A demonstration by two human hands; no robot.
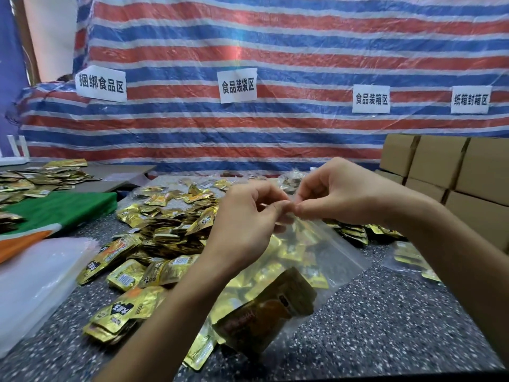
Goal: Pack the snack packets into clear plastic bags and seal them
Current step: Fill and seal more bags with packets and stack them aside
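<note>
I watch the left hand (248, 216) and right hand (338, 194) meet fingertip to fingertip, both pinching the top edge of a clear plastic bag (327, 252). The bag hangs below them, tilted over the speckled table (385, 312), with gold snack packets (264, 312) inside. A loose pile of packets (165, 221) lies just left of it. Empty clear bags (35, 277) are stacked at far left, cardboard boxes (440, 166) at right, a striped tarp (248, 37) behind.
</note>
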